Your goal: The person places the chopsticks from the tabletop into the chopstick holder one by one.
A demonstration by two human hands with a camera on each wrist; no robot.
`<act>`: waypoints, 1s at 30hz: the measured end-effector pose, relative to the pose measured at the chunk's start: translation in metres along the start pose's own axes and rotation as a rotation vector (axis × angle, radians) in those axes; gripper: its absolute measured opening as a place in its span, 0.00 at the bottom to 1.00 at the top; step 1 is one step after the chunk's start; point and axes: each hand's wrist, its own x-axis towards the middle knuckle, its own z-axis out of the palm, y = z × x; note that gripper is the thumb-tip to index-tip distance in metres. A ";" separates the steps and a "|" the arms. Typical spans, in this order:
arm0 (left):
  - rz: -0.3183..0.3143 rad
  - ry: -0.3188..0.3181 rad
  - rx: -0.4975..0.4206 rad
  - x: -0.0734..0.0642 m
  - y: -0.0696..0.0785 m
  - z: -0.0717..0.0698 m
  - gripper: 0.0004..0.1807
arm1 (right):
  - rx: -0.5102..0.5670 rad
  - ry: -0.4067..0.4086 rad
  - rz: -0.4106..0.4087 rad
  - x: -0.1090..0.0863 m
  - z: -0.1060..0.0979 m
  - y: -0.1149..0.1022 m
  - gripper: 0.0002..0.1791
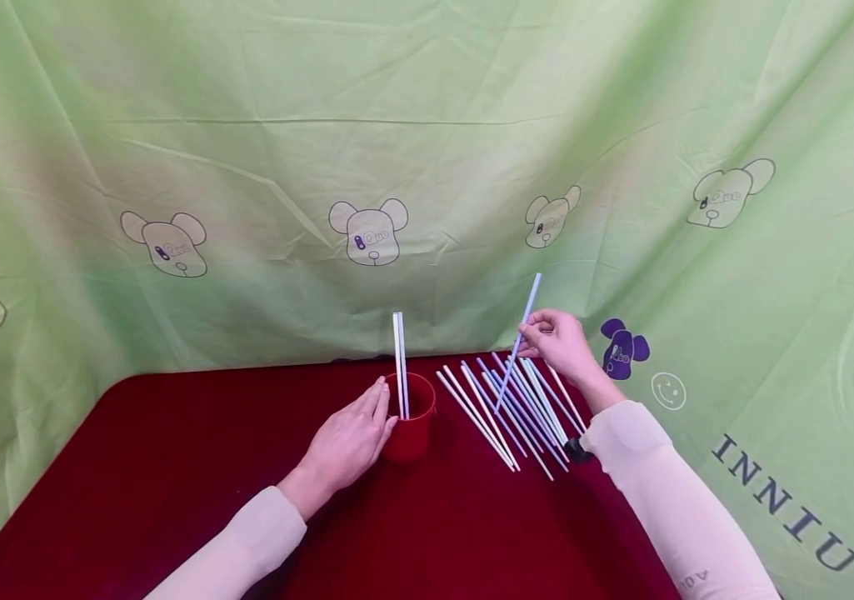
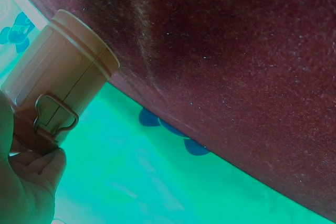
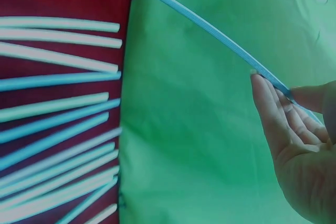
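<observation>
A red cup (image 1: 407, 437) stands on the table with a few pale straws (image 1: 399, 350) upright in it. My left hand (image 1: 347, 437) holds the cup at its left side, fingers and thumb about the rim. In the left wrist view the cup (image 2: 63, 66) appears upside down, showing a small wire handle (image 2: 56, 114) on its side. My right hand (image 1: 557, 340) pinches a blue straw (image 1: 531, 298) between thumb and fingers, above a pile of straws (image 1: 482, 412). That straw (image 3: 210, 27) slants and bows slightly in the right wrist view.
Loose white, blue and greenish straws (image 3: 58, 38) lie side by side near the table's back edge, right of the cup. A dark red cloth (image 1: 172, 467) covers the table. Behind it hangs a green curtain (image 1: 262, 183) with printed bear heads.
</observation>
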 end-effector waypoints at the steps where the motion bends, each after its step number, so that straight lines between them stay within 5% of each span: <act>1: -0.002 -0.004 -0.002 0.000 0.000 0.000 0.29 | 0.009 0.003 -0.009 0.001 0.004 -0.003 0.14; 16: 0.005 0.009 0.006 0.000 0.000 0.001 0.29 | 0.224 0.040 -0.113 0.005 0.059 -0.041 0.10; 30: -0.003 0.014 -0.006 -0.001 0.001 0.001 0.29 | 0.220 0.014 -0.089 0.007 0.095 -0.025 0.09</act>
